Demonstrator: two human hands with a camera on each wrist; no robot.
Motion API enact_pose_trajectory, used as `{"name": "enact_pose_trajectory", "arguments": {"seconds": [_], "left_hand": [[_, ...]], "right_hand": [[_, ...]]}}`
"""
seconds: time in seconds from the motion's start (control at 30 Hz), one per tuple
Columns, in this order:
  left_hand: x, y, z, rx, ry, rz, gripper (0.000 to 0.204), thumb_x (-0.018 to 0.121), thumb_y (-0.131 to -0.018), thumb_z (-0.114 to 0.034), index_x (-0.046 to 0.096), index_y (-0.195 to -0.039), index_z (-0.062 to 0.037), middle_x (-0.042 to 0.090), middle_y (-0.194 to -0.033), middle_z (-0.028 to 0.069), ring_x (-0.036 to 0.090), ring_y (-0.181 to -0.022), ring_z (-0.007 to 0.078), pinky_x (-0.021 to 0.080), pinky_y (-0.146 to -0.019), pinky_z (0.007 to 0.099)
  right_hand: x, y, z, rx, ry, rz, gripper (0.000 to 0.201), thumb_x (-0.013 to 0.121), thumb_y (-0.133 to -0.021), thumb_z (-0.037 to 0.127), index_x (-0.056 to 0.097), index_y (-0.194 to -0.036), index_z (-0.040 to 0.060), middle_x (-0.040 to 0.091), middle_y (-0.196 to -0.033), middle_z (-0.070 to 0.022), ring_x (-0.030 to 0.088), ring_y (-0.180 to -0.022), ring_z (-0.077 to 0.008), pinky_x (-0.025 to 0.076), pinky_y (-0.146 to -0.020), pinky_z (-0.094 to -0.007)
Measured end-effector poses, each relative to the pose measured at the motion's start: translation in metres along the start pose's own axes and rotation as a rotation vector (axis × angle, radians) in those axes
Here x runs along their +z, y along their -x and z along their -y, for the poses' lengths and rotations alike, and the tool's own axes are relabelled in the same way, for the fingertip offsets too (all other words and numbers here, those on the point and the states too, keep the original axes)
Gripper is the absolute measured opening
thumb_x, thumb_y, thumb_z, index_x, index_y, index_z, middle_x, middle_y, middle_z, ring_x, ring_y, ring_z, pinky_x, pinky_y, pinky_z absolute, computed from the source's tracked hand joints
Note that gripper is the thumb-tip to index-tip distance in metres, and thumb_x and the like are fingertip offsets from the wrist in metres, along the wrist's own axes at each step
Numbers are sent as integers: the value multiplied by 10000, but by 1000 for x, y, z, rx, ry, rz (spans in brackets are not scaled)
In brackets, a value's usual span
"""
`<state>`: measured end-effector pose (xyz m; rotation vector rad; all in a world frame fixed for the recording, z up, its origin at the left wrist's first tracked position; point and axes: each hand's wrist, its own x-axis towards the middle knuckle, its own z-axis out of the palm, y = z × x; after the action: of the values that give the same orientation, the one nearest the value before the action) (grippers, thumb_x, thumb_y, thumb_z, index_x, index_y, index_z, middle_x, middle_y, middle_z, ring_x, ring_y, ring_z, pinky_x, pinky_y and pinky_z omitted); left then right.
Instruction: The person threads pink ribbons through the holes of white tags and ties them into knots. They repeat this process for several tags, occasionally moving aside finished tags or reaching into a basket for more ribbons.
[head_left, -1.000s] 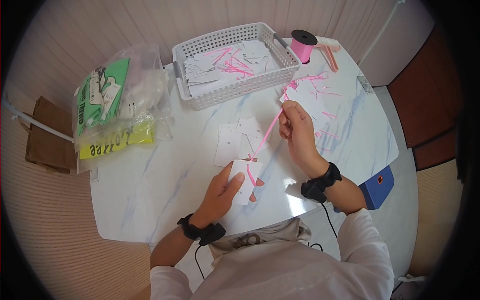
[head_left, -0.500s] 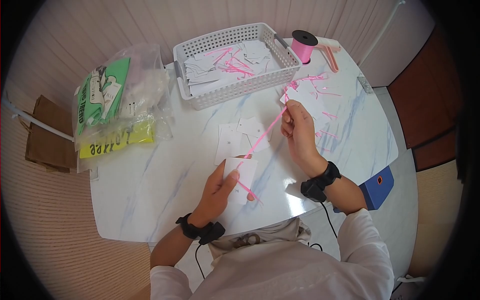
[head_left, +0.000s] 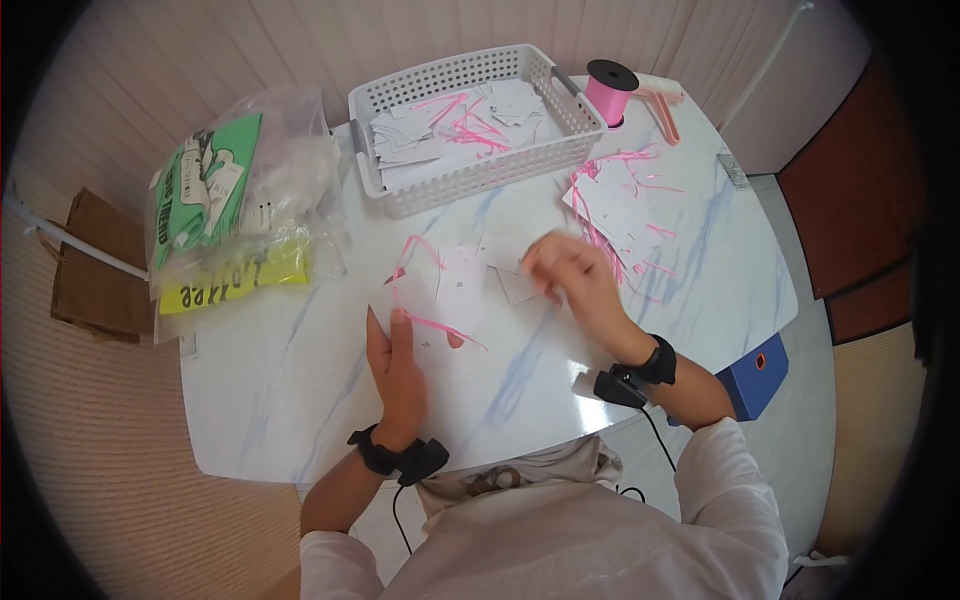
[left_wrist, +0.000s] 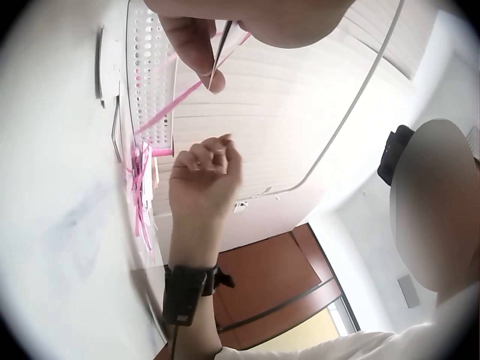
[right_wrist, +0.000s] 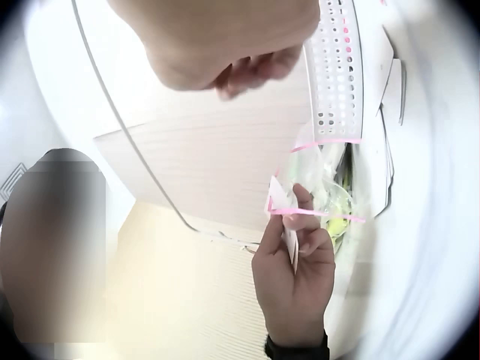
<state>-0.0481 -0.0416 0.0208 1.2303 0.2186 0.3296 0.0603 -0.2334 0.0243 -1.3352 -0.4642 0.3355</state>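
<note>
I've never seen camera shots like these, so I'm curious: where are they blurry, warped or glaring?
Head view: dark, rounded edges; curved distortion; right hand motion-blurred; bright glare on the tabletop near that wrist. Left wrist view: washed-out tabletop, dark corners. Right wrist view: pale, overexposed tabletop.

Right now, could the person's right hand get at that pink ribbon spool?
Probably yes. The right hand looks empty, and the spool stands just right of the basket, with only flat-lying cards and ribbon ends between; a short stretch forward seems enough.
</note>
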Motion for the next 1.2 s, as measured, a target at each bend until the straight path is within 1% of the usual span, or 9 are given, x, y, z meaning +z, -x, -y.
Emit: {"name": "enact_pose_trajectory", "arguments": {"seconds": [0.07, 0.1, 0.17, 0.3, 0.47, 0.6, 0.77, 0.9, 1.2], "left_hand": [[-8, -3, 13, 98, -124, -43, 393, 391, -1012, -201, 360, -1362, -22, 578, -1076, 89, 597, -746, 140, 494, -665, 275], [-8, -2, 14, 95, -126, -40, 393, 391, -1012, -201, 360, -1362, -22, 578, -1076, 89, 597, -746, 140, 494, -665, 275], [-5, -1, 13, 222, -289, -62, 414, 374, -1016, -200, 331, -1383, -13, 558, -1139, 107, 598, -705, 151, 497, -660, 282], [5, 6, -5, 75, -120, 70, 429, 363, -1017, -199, 314, -1395, -1, 531, -1201, 119, 611, -744, 159, 507, -652, 284], [7, 7, -5, -58, -221, 233, 424, 355, -1016, -226, 338, -1375, -1, 581, -1088, 125, 629, -686, 155, 512, -604, 267], [9, 7, -3, -108, -306, 314, 409, 359, -1014, -241, 376, -1346, -2, 598, -1011, 112, 633, -655, 151, 511, -606, 263], [10, 7, -3, -207, -360, 406, 390, 378, -1010, -251, 424, -1306, -2, 605, -903, 84, 641, -673, 144, 504, -618, 253], [13, 7, -8, -231, -371, 421, 322, 382, -1006, -193, 469, -1229, 22, 589, -966, 110, 644, -677, 150, 494, -621, 252], [12, 6, -6, -308, -413, 476, 305, 383, -1005, -183, 481, -1219, 11, 618, -887, 87, 646, -684, 132, 488, -643, 258]], "right_hand": [[8, 7, 17, 226, 75, 451, 249, 516, -964, 234, 655, -1043, 43, 576, -706, 9, 425, -541, -37, 342, -495, -201], [12, 9, 20, 227, 72, 447, 249, 516, -964, 234, 655, -1043, 43, 576, -706, 9, 425, -541, -37, 342, -495, -201], [22, 12, 22, 336, 253, 664, 312, 523, -966, 259, 622, -1150, 28, 596, -754, -1, 437, -553, -49, 368, -509, -216], [30, 18, -1, 170, 93, 501, 321, 516, -970, 209, 583, -1245, 55, 598, -876, -3, 444, -592, -43, 365, -513, -204], [26, 12, 4, 367, -71, 314, 355, 534, -965, 270, 586, -1226, 35, 585, -852, 7, 405, -562, -34, 334, -502, -201], [24, 8, 8, 351, -195, 234, 327, 545, -959, 272, 621, -1186, 49, 565, -804, 27, 369, -550, -21, 303, -490, -194], [22, 5, 6, 452, -186, 75, 292, 533, -965, 253, 649, -1109, 27, 434, -650, 69, 315, -547, -23, 261, -523, -192], [21, 3, 10, 504, -240, 60, 288, 535, -963, 244, 647, -1099, 15, 421, -643, 72, 327, -555, -23, 264, -529, -190], [18, 3, 4, 405, -132, 66, 250, 553, -952, 246, 675, -1038, 45, 436, -620, 63, 355, -546, -23, 282, -506, -199]]}}
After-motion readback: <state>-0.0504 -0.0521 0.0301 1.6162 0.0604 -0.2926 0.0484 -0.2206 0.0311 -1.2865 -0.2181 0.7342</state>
